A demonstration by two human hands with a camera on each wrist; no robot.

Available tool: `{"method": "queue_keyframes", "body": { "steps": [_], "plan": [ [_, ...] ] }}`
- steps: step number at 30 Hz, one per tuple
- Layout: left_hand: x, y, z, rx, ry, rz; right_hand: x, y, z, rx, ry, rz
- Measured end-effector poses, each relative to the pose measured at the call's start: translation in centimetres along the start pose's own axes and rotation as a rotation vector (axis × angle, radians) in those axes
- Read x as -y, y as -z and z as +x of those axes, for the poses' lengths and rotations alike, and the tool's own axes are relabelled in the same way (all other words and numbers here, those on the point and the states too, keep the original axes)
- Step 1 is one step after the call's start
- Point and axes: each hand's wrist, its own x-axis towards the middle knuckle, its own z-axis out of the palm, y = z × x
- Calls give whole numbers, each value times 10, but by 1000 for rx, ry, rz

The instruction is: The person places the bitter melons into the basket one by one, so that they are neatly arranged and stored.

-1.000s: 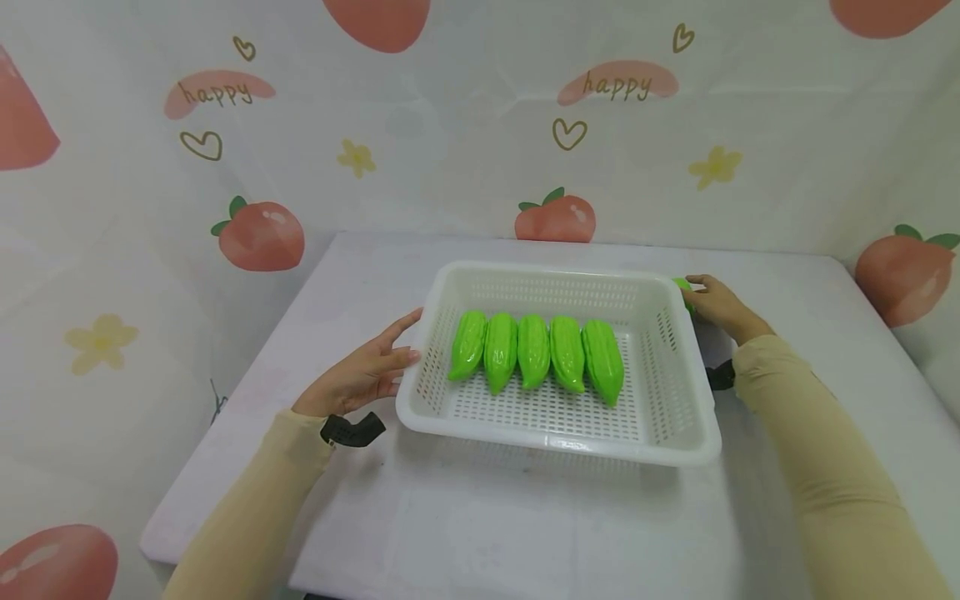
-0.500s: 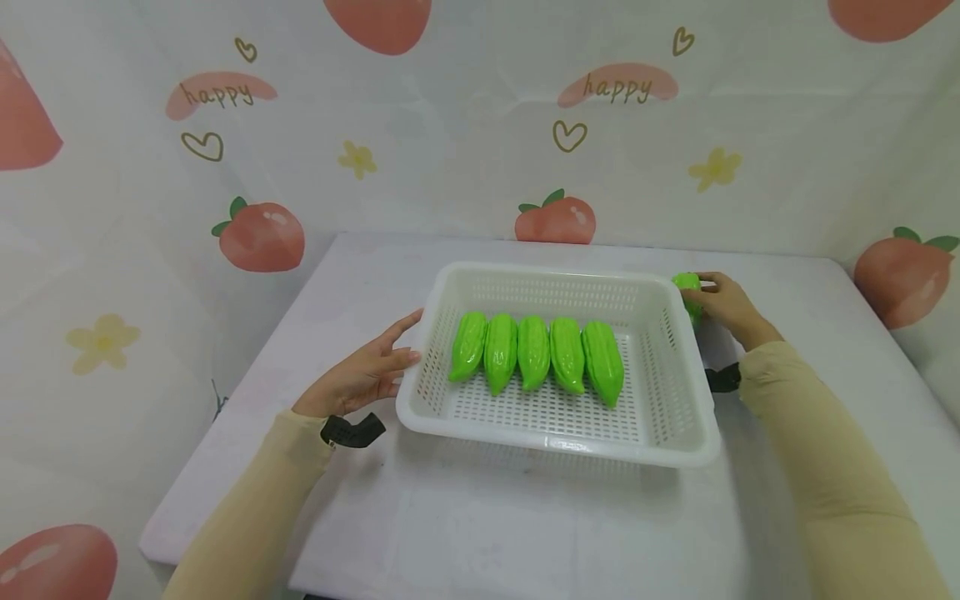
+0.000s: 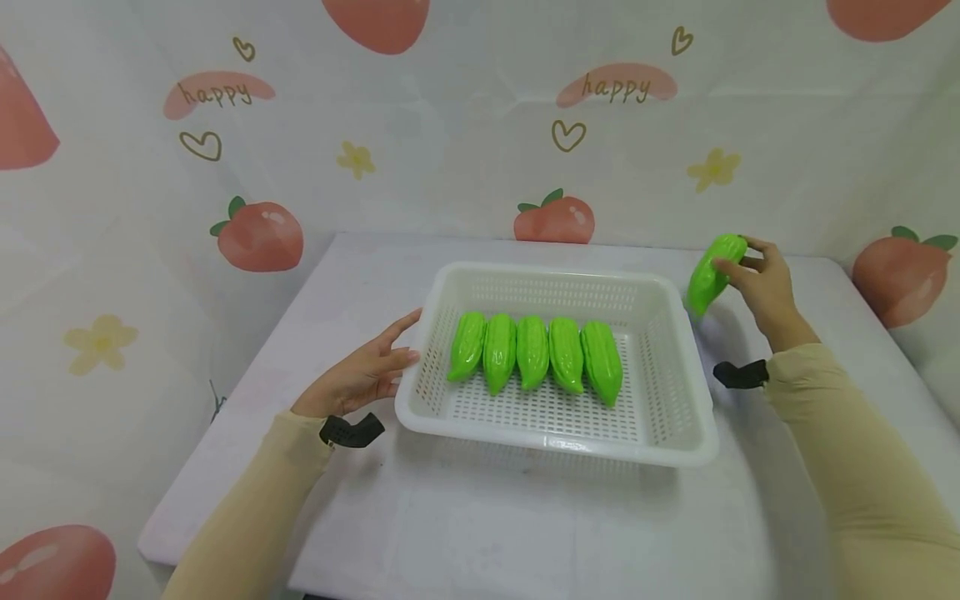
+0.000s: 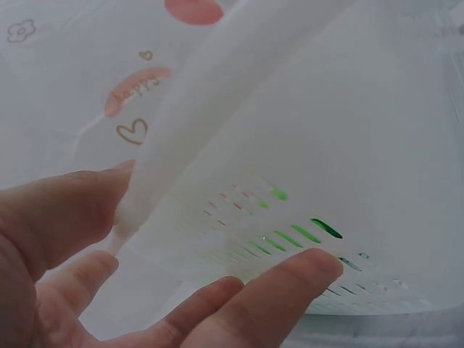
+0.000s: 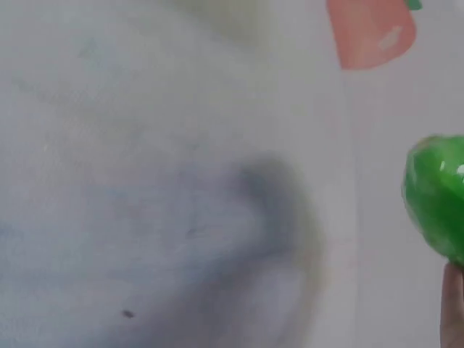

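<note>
A white perforated plastic basket (image 3: 555,446) stands on the table with several glossy green bitter melons (image 3: 532,354) lying side by side in it. My left hand (image 3: 360,375) rests at the basket's left side. Its fingers (image 4: 275,297) lie fairly straight along the outer wall, with the thumb near the rim in the left wrist view. Beyond the basket's right rear corner, my right hand (image 3: 768,287) pinches another bitter melon (image 3: 716,271) between thumb and fingers, above the table and tilted with its tip down. The right wrist view catches only part of this bitter melon (image 5: 442,192) at its edge.
The white-covered table (image 3: 480,533) reaches back to a wall cloth (image 3: 457,125) printed with peaches, hearts and flowers. A dark wrist strap (image 3: 738,375) is on the right wrist, and a similar one (image 3: 352,431) on the left.
From low beside the basket's right rim, my right hand has lifted the bitter melon up and to the right, bringing it into fuller view. The left hand and basket stay put.
</note>
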Motion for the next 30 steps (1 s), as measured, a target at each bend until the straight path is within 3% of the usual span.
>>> {"method": "queue_keyframes", "body": {
  "steps": [4,7,14,21,30],
  "plan": [
    [0,1,0,0,2,1,12,2,-6,-119,58,128],
    [2,1,1,-1,-6,6,21,4,-11,-150,83,188],
    [3,1,1,19,-22,-23,42,5,-22,-174,169,402],
    [3,2,0,27,-28,-25,60,3,-31,-142,315,783],
    [4,2,1,24,-32,-3,70,-1,-49,-52,353,802]
  ]
}}
